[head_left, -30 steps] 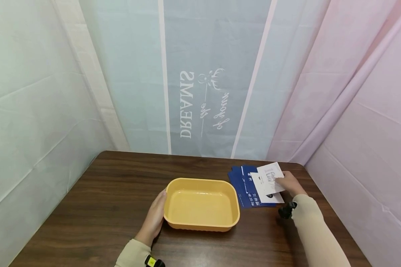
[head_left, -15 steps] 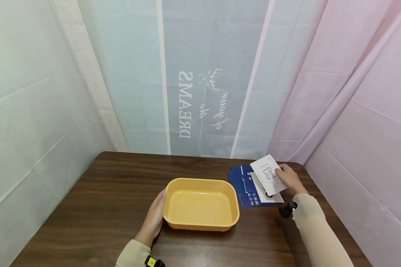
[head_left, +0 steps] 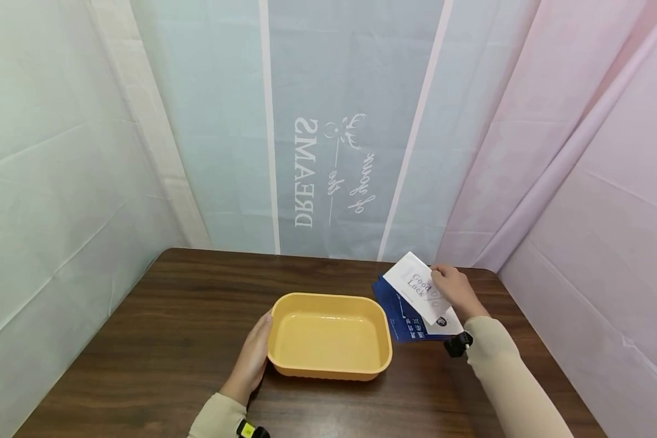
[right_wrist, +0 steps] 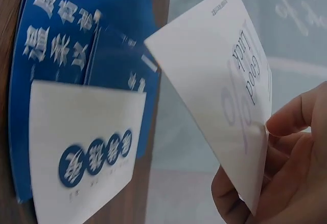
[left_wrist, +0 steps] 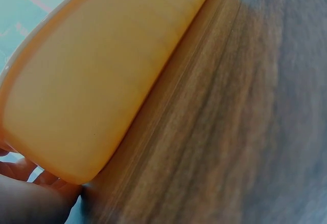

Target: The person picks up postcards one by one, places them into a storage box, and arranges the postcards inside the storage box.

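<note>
My right hand (head_left: 457,292) pinches a white card (right_wrist: 214,75) printed "Good Luck" between thumb and fingers, lifted and tilted above a small pile. Beneath it in the right wrist view lies another white card (right_wrist: 84,147) with dark round characters. That one rests on several blue cards (right_wrist: 56,55) with white characters. My left hand (head_left: 253,354) lies against the left side of a yellow plastic basin (head_left: 328,371), its fingers along the outer wall. In the left wrist view the basin's side fills much of the picture, and only part of the hand shows at its corner.
The basin stands on a dark wood-grain table (head_left: 159,340), left of the card pile. Behind the table hangs a pale blue curtain (head_left: 350,73) with mirrored lettering. Light cloth walls (head_left: 608,274) close in both sides.
The right hand has lifted the "Good Luck" card off the pile and carried it left, turning it on the way. The left hand and basin have stayed in place.
</note>
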Demonstrator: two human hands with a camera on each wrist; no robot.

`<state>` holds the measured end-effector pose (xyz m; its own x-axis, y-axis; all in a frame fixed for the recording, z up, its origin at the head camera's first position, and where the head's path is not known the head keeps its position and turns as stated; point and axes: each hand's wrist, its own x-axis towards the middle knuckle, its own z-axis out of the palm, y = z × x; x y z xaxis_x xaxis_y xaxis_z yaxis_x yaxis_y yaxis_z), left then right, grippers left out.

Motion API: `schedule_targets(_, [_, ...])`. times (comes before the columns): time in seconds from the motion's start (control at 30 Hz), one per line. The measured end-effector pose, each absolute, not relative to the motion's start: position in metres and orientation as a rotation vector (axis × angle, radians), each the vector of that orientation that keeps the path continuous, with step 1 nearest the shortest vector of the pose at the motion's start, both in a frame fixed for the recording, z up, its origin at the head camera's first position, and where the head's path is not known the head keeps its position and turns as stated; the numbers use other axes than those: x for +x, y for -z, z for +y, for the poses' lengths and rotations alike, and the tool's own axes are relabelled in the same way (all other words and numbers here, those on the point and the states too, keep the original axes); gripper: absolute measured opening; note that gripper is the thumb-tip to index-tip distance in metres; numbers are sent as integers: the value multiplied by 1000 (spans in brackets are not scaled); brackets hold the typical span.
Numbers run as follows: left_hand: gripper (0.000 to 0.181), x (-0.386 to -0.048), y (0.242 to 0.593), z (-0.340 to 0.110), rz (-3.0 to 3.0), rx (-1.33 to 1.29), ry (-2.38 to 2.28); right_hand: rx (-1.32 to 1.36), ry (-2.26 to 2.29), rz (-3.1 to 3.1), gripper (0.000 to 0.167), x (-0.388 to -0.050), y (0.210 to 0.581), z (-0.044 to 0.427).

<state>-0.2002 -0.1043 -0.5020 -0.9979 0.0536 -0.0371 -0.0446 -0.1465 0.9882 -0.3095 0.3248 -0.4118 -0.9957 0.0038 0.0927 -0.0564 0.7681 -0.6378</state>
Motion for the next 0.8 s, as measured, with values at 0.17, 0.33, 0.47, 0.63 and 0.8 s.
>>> schedule_targets(0.17, [65,-200,504,-105,2010,25,-2332,106,-997,-2889,39,-308,406,306])
schedule_targets(0.33, [64,-198,505,-105,2001,24,-2326,199,-978,-2911,39,-304,405,284])
schedule_targets(0.47, [62,-196,505,-105,1992,42,-2335,249,-1027,-2922,35,-300,408,263])
schedule_targets(0.63, [63,-197,506,-106,1989,73,-2344,341,-1094,-2940,32,-294,408,235])
schedule_targets(0.8, [64,-198,507,-107,1997,65,-2335,472,-1123,-2955,28,-287,403,214])
